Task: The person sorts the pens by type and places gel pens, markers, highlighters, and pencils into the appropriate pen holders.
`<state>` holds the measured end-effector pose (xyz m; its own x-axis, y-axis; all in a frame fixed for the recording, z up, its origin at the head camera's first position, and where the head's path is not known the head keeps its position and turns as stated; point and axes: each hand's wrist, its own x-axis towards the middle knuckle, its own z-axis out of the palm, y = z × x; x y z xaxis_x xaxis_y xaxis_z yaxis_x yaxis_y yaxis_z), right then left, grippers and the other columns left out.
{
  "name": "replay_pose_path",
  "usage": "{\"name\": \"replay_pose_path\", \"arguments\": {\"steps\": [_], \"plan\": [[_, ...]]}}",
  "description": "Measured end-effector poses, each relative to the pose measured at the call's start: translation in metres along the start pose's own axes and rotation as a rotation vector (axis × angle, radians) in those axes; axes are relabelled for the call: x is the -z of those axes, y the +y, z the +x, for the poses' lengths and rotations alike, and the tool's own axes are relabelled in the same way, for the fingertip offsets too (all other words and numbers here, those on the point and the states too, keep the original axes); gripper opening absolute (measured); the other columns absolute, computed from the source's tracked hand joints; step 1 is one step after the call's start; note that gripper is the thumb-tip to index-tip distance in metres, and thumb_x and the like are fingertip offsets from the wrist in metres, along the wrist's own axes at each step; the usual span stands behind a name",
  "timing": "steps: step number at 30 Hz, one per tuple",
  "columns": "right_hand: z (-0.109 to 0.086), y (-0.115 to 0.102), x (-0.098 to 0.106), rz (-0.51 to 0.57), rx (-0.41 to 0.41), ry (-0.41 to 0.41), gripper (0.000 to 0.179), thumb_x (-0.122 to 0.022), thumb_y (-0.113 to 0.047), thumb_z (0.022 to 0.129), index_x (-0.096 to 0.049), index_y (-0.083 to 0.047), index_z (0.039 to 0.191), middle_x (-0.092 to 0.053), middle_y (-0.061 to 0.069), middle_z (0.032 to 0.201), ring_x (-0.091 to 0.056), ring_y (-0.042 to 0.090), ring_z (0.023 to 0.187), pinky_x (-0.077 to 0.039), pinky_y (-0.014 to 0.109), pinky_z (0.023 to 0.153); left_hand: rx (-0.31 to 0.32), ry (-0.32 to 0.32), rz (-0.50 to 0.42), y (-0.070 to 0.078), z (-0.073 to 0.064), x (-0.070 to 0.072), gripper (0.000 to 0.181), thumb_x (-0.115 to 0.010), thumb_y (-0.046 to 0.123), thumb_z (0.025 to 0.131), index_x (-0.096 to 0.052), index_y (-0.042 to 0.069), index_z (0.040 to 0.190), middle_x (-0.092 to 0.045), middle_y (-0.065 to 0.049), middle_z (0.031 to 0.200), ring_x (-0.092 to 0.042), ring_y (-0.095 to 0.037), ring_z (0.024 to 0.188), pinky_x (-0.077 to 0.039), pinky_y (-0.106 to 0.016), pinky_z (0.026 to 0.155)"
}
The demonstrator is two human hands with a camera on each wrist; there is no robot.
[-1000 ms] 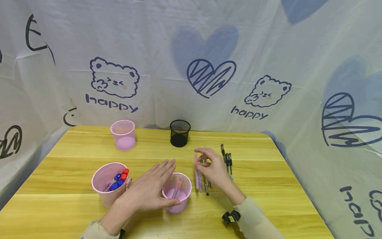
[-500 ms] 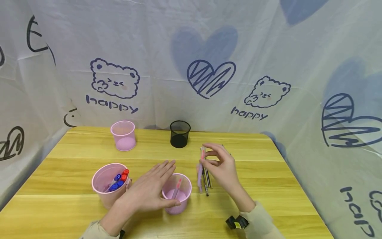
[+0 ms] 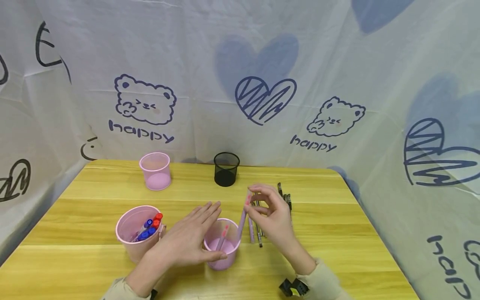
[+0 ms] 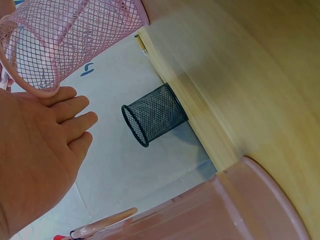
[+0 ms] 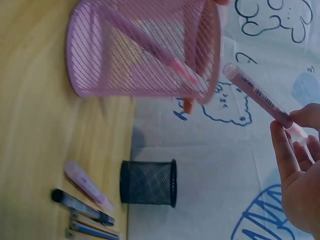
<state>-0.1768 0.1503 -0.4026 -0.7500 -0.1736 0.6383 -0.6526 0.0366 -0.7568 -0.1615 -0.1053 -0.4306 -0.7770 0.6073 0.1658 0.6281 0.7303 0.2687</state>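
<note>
My right hand (image 3: 274, 217) pinches a pink marker pen (image 3: 243, 217) near its clear-capped end, between thumb and fingers. Its lower end overlaps the rim of the pink mesh pen cup (image 3: 221, 265) in the head view, but the right wrist view shows a gap between that marker (image 5: 260, 98) and the rim. Inside the cup leans another pink marker (image 3: 223, 237). My left hand (image 3: 187, 241) lies at the cup's left side, fingers extended past the rim and thumb across the front. In the left wrist view the fingers of this hand (image 4: 40, 145) look straight beside the rim.
Another pink marker (image 3: 251, 231) lies by several pencils (image 3: 258, 235), with black pens (image 3: 288, 202) farther right. A pink bucket (image 3: 136, 250) with red- and blue-capped markers stands left. At the back are a pink cup (image 3: 157, 179) and a black mesh cup (image 3: 225, 177).
My right hand has lifted a pink marker from beside the pencils and brought it left to the cup's rim. The left hand has stayed in place.
</note>
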Motion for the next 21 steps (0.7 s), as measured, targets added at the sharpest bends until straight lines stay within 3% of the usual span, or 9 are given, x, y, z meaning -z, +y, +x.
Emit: {"name": "replay_pose_path", "arguments": {"steps": [8, 14, 21], "plan": [[-0.012, 0.009, -0.012, 0.039, -0.002, -0.060, 0.042, -0.073, 0.017, 0.086, -0.059, 0.007, 0.124, -0.057, 0.027, 0.128, -0.068, 0.019, 0.104, -0.064, 0.038, 0.083, -0.007, 0.003, -0.006, 0.000, 0.000, 0.000, 0.116, -0.053, 0.087, 0.084, -0.033, 0.004, 0.162, -0.024, -0.010, 0.172, -0.022, -0.031, 0.158, -0.023, -0.048, 0.127], [-0.020, 0.016, -0.017, 0.038, -0.062, -0.078, 0.040, -0.074, 0.014, 0.087, -0.060, 0.003, 0.123, -0.058, 0.031, 0.124, -0.069, 0.024, 0.104, -0.064, 0.039, 0.085, -0.015, 0.013, -0.004, 0.000, 0.000, 0.000, 0.117, -0.054, 0.088, 0.083, -0.034, 0.004, 0.162, -0.026, -0.011, 0.171, -0.023, -0.031, 0.158, -0.024, -0.049, 0.127], [-0.028, 0.023, -0.020, 0.031, -0.093, -0.113, 0.038, -0.074, 0.014, 0.087, -0.060, 0.005, 0.120, -0.061, 0.027, 0.118, -0.070, 0.033, 0.101, -0.064, 0.039, 0.085, -0.016, 0.014, 0.004, 0.000, 0.000, -0.001, 0.117, -0.051, 0.089, 0.084, -0.034, 0.004, 0.162, -0.025, -0.011, 0.171, -0.023, -0.031, 0.158, -0.023, -0.048, 0.127]]}}
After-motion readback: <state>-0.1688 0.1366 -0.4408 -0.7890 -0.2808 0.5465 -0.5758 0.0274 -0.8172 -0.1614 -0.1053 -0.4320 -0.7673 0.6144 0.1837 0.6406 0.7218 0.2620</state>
